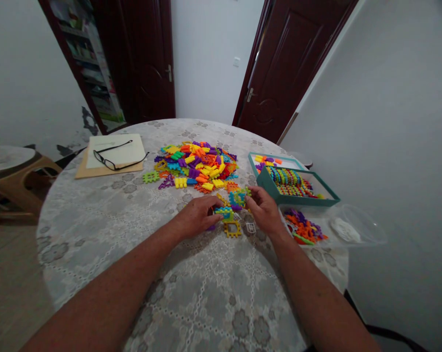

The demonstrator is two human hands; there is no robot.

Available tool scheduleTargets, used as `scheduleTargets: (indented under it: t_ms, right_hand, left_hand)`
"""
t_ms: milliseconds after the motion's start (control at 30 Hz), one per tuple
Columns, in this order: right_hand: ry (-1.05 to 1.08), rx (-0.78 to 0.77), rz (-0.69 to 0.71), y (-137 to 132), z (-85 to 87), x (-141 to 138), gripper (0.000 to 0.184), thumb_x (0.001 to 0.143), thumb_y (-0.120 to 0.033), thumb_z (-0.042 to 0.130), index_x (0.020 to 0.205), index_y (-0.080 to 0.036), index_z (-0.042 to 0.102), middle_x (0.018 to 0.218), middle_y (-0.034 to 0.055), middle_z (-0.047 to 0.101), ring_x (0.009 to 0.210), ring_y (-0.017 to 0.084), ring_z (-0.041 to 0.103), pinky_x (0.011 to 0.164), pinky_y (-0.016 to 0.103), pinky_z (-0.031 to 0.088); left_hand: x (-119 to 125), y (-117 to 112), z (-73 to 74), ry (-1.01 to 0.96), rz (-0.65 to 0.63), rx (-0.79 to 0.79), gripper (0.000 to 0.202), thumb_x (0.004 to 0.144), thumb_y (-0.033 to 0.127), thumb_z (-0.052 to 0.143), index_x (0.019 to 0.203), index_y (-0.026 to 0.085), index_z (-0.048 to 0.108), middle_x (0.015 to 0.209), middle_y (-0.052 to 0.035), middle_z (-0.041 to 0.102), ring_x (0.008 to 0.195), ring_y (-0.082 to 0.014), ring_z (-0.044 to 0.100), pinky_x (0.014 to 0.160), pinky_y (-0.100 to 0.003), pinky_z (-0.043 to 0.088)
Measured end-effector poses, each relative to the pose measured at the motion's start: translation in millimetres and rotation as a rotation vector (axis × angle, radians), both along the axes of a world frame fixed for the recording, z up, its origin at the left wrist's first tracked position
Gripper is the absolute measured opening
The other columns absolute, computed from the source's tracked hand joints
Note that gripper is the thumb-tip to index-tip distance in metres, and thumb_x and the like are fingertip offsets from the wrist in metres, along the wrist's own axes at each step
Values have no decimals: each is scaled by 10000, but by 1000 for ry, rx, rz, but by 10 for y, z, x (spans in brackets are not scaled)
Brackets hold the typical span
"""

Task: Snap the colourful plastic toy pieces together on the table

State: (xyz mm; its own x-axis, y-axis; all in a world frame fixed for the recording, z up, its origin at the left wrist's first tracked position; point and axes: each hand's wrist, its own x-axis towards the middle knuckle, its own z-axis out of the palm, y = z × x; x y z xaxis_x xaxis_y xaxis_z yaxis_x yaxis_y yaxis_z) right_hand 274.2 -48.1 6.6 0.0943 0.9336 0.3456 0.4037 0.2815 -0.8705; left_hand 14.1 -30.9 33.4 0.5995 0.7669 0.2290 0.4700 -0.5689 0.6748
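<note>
While the left hand point(199, 216) pinches a cluster of joined blocks point(226, 212), the right hand point(264, 208) grips its other end, low over the counter point(206, 293).

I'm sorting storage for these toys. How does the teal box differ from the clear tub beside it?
The teal box is opaque, the clear tub see-through. The box holds pieces packed in rows; the tub holds a loose orange and purple heap. The box lies farther away than the tub. Both sit on the table, right of the blue-green pieces that the left hand and right hand grip.
</note>
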Motion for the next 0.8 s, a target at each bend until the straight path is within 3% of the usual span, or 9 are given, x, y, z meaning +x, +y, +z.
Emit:
scheduleTargets:
  t_ms: [100, 267, 333, 467, 567, 700, 800]
  right_hand:
    - [64, -75, 200, -63, 33, -21, 379, 933, -453, 701, 1231, -224, 651, 946, 15, 674, 794, 171, 639, 743, 305, 553]
    - [32, -91, 329, -116, 44, -16, 298, 956, -399, 693, 1202, -234, 659, 1017, 25, 693, 881, 173, 652, 804, 300, 544]
    - [40, -112, 382, -127, 52, -12, 283, 958, -401, 694, 1187, -237, 663, 1048, 30, 699, 922, 178, 660, 826, 301, 545]
    - [71, -191, 474, -149, 102, -32, 294, 934, -405, 731, 1166, -231, 688, 1053, 31, 715, 908, 171, 671, 820, 298, 548]
    - [96, -203, 418, -126, 138, -44, 328, 908, -426, 753, 1163, -227, 700, 973, 21, 718, 812, 159, 663, 742, 286, 543]
    - [89, -85, 172, -78, 181, 0, 367, 928, -444, 706, 1214, -216, 682, 884, 4, 688, 672, 144, 612, 648, 281, 513]
    - [-137, 10, 93, -113, 250, 35, 346, 960, -407, 674, 1244, -210, 695, 921, 27, 698, 709, 160, 613, 673, 294, 504]
  left_hand:
    - [22, 18, -63, -67, 27, -86, 276, 884, 212, 695, 1159, 228, 678, 899, -13, 688, 777, -169, 614, 762, -317, 461]
    - [28, 65, -142, -145, 28, -207, 669, 821, 204, 735, 1460, 233, 538, 933, -11, 672, 754, -157, 607, 730, -307, 467]
    - [17, 74, -150, -140, -25, -250, 630, 823, 209, 731, 1433, 238, 573, 900, -4, 668, 750, -157, 597, 724, -303, 460]
    - [-10, 70, -135, -86, -126, -257, 320, 867, 227, 693, 1187, 230, 700, 842, -1, 671, 750, -158, 584, 701, -291, 425]
    - [-14, 58, -107, -35, -100, -180, 286, 873, 212, 686, 1158, 227, 704, 821, 1, 669, 742, -161, 577, 701, -292, 412]
    - [10, 26, -71, 3, -118, -20, 273, 876, 204, 706, 1147, 232, 706, 912, -28, 695, 802, -182, 600, 751, -316, 430]
    - [50, -10, -81, 2, -143, 53, 252, 898, 211, 708, 1148, 233, 696, 954, -37, 706, 842, -192, 614, 794, -329, 449]
